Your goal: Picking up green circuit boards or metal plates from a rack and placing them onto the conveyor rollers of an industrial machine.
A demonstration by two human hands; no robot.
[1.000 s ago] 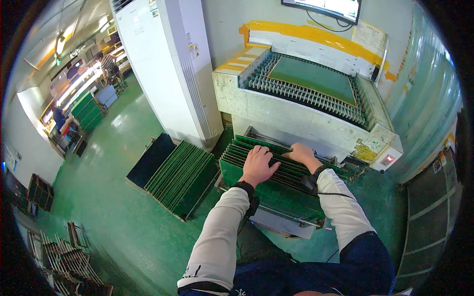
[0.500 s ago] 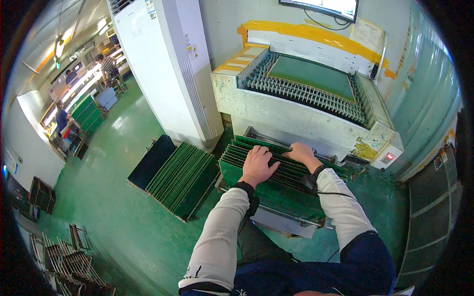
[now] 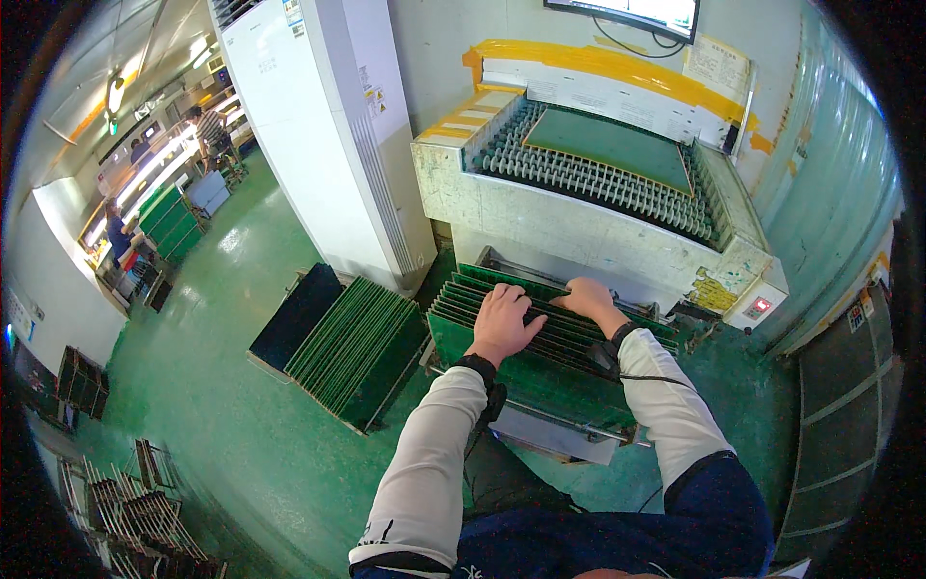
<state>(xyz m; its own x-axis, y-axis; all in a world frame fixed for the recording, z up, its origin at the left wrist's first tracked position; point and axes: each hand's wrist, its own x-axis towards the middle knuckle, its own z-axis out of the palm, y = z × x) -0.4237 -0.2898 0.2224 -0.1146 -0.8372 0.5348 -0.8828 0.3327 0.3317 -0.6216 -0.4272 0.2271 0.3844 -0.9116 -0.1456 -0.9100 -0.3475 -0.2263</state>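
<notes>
Thin green boards (image 3: 540,372) stand upright in a rack in front of me, their top edges close together in a row. My left hand (image 3: 503,318) lies over these edges toward the left, its thumb spread away from the fingers. Farther back on the same row, my right hand (image 3: 590,301) is closed about the top edge of a green board; part of its fingers is hidden among the boards. Just beyond the rack is a roller machine (image 3: 579,207), where one flat green board (image 3: 608,145) rests on the rollers.
A second rack of upright green boards (image 3: 357,338) stands on the floor at left, beside a tall white cabinet unit (image 3: 309,116). Empty-looking racks (image 3: 145,511) sit at lower left. A dark panelled screen (image 3: 839,425) borders the right. People work at a lit bench (image 3: 159,174) far left.
The flat board on the rollers has shifted slightly away from me. Both hands stay where they were on the rack.
</notes>
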